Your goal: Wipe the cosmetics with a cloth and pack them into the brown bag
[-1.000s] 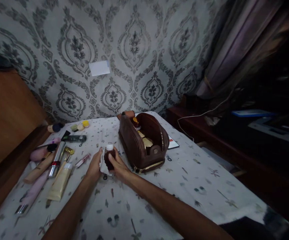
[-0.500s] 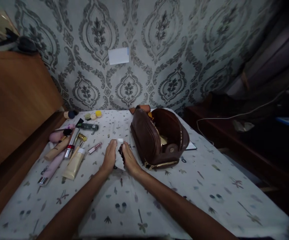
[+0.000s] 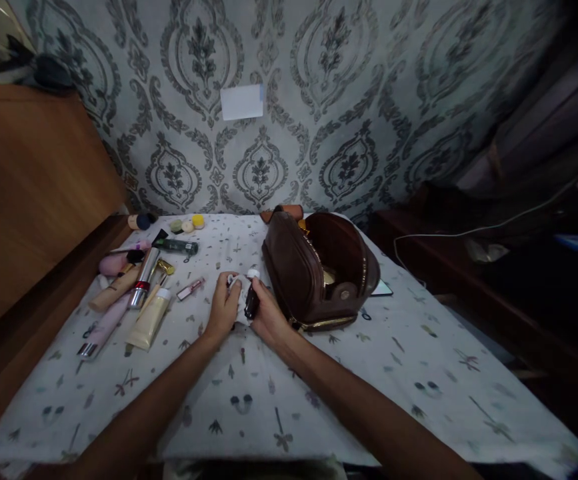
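Near the middle of the table, my right hand [image 3: 269, 315] is closed round a small dark bottle [image 3: 252, 303] with a white cap. My left hand [image 3: 224, 305] grips a crumpled white wipe [image 3: 239, 293], pressed against the bottle's left side. Part of the bottle is hidden by the wipe and fingers. Just right of my hands stands a brown cosmetic bag [image 3: 293, 277], unzipped, with its dark inside showing. A small pink lip gloss tube [image 3: 191, 289] lies to the left of my left hand.
Left on the patterned tablecloth [image 3: 241, 400] lie a cream tube [image 3: 149, 321], a silver tube with a red band [image 3: 143, 280], a pink tube [image 3: 103, 327] and a dark green tube [image 3: 176, 247]. Small jars [image 3: 187, 226] stand behind. A wooden panel [image 3: 39, 193] borders the left.
The bottle has turned in my hands, so its dark side and white cap now show. My left fingers have curled over the wipe. The view has tilted slightly.
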Demonstrator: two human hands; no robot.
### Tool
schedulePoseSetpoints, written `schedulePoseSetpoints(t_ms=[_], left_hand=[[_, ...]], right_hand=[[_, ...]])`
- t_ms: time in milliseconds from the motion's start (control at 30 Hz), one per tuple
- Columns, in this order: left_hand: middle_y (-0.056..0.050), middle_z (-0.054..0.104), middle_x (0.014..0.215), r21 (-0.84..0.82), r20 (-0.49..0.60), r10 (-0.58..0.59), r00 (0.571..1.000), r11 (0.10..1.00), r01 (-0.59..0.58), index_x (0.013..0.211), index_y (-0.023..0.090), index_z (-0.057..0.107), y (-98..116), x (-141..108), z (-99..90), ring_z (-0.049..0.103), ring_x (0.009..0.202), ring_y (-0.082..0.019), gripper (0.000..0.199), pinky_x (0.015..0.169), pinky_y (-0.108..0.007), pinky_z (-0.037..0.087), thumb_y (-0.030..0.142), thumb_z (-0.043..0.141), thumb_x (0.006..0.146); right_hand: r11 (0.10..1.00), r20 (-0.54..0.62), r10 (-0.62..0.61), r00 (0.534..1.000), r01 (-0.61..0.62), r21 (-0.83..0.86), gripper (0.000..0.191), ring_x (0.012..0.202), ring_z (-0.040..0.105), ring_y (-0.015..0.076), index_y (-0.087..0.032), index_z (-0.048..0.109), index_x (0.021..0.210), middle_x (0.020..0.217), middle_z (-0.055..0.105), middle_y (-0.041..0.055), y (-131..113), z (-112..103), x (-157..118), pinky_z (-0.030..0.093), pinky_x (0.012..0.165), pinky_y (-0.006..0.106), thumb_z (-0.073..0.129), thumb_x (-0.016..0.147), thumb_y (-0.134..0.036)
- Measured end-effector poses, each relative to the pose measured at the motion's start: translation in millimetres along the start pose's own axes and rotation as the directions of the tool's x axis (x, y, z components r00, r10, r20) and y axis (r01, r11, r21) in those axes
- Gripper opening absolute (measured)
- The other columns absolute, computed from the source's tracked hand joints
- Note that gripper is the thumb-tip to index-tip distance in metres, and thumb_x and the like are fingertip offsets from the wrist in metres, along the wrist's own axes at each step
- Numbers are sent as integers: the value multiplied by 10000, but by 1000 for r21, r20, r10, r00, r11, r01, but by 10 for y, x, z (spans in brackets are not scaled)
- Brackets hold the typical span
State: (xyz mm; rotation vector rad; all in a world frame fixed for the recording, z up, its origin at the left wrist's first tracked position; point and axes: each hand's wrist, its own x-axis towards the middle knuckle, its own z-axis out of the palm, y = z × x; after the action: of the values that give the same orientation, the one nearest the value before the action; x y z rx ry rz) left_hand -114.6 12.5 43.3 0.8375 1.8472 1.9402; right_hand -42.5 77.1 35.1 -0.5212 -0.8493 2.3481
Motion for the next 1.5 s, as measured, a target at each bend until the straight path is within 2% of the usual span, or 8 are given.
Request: schedulePoseSetpoints(t_ms=[300, 433, 633, 900, 1067, 1200, 1333, 1500], left_hand=[[-119, 716, 1056, -323, 109, -304, 946, 889, 323, 977, 172, 681, -62, -124, 148, 604, 1171, -281, 452, 980, -361, 468, 569, 670, 763], [-58, 716, 758, -415, 209, -339, 917, 819, 397, 804, 143, 679, 51, -142, 146, 690, 815, -253, 468, 703, -328, 551, 546, 773, 586], [64, 587, 549, -420, 226, -345, 911, 809, 410, 736, 169, 633, 208, -141, 120, 518, 467, -109, 392, 442, -209, 399, 440, 819, 521], [10, 552, 453, -207, 294, -311, 904, 902, 378, 607, 167, 598, 306, -228, 120, 457, 383, -110, 438, 382, -220, 323, 568, 771, 585], [-18, 573, 461, -172, 328, -387, 862, 873, 457, 628, 150, 639, 348, -253, 130, 448, 372, -104, 506, 377, -215, 329, 646, 734, 589], [-12, 553, 432, -138, 316, -416, 853, 869, 475, 613, 157, 608, 289, -264, 156, 461, 371, -106, 575, 378, -207, 330, 715, 738, 568], [8, 610, 535, -162, 297, -410, 862, 868, 469, 703, 170, 588, 205, -290, 191, 500, 403, -108, 621, 380, -206, 359, 730, 784, 520], [17, 650, 629, -105, 360, -425, 830, 866, 489, 829, 185, 571, 192, -360, 212, 529, 444, -103, 634, 411, -204, 406, 729, 767, 568]], right_hand=[[914, 43, -332, 942, 333, -234, 449, 977, 609, 155, -254, 555, 1088, 1079, 655, -6, -198, 56, -82, 485, 883, 268, 755, 747, -467], [644, 302, -379, 875, 483, -593, 400, 976, 563, 175, -223, 504, 1104, 1036, 586, 10, -355, 81, -191, 451, 894, 293, 705, 794, -376], [223, 540, -227, 811, 583, -782, 215, 925, 519, 179, -182, 576, 909, 939, 502, 11, -821, 218, -401, 425, 839, 303, 718, 813, -312], [287, 602, -256, 756, 655, -699, 186, 780, 565, 133, -158, 665, 807, 823, 579, 3, -1310, 330, -607, 432, 720, 246, 728, 815, -333], [261, 476, -508, 718, 655, -709, 268, 795, 600, 156, -164, 645, 854, 825, 650, 12, -1939, 394, -561, 453, 737, 269, 686, 815, -426], [-137, 423, -662, 618, 454, -880, 222, 781, 588, 160, -154, 652, 834, 821, 656, 19, -2406, 315, -313, 419, 710, 262, 665, 810, -374], [-424, 303, -547, 781, 54, -904, 243, 804, 599, 169, -140, 680, 887, 876, 688, 52, -2493, 143, 53, 385, 688, 256, 633, 850, -375], [-518, 166, -437, 884, -96, -850, 305, 834, 638, 212, -130, 714, 933, 903, 723, 103, -2436, -9, 385, 386, 647, 259, 657, 831, -411]])
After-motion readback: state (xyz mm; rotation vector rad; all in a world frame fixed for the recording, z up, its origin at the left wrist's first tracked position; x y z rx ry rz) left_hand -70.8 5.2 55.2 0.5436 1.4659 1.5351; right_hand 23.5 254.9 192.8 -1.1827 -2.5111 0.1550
